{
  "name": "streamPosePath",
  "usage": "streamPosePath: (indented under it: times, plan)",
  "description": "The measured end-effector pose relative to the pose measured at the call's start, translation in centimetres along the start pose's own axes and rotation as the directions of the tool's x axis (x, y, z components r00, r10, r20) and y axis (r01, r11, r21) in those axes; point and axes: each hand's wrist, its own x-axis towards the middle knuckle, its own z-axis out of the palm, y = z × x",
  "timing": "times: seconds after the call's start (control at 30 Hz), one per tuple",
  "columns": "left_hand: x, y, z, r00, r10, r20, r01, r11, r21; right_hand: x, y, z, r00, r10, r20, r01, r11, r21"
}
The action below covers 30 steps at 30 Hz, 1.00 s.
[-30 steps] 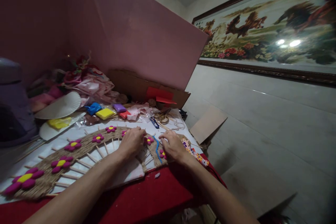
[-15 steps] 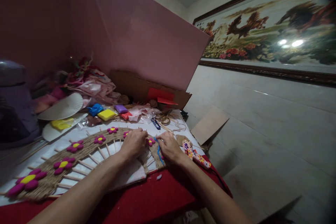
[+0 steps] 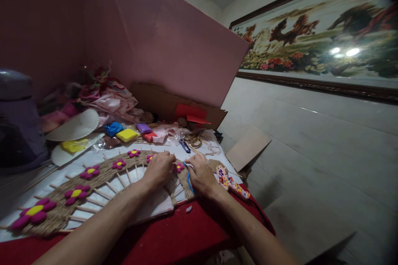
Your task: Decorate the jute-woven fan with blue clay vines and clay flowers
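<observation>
A woven straw arch point(image 3: 102, 172) with wooden sticks and pink-and-yellow clay flowers lies on white paper across the red table point(image 3: 174, 236). My left hand point(image 3: 160, 168) rests on the arch near its right end, fingers curled down onto the weave. My right hand point(image 3: 200, 175) presses beside it at the arch's end, fingers bent over a blue strip point(image 3: 188, 180) next to a small pink flower point(image 3: 178, 167). What the fingers pinch is hidden.
Blue, yellow, purple and red clay packs point(image 3: 127, 134) lie behind the arch. White paper plates point(image 3: 74, 126) sit at the left. A cardboard box point(image 3: 183, 109) stands at the back. A spotted colourful tool point(image 3: 231, 183) lies by my right wrist. The table edge drops off right.
My right hand has slid a little left, closer to the left hand and over the blue strip. The left hand has barely moved.
</observation>
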Motion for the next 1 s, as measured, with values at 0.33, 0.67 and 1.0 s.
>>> streamPosePath:
  times: [0.33, 0.67, 1.0]
  plan:
    - [0.1, -0.1, 0.2, 1.000, -0.003, 0.004, 0.003, 1.000, 0.007, 1.8, 0.3, 0.1, 0.960, 0.264, 0.088, -0.268, 0.963, 0.039]
    - [0.1, -0.1, 0.3, 1.000, -0.002, 0.004, 0.002, 1.000, -0.003, 1.9, 0.5, 0.8, 0.950, 0.301, 0.086, -0.304, 0.952, 0.021]
    - [0.1, -0.2, 0.3, 1.000, 0.014, 0.000, -0.014, 1.000, 0.003, 1.5, 0.9, 1.5, 0.960, 0.278, 0.015, -0.277, 0.950, 0.142]
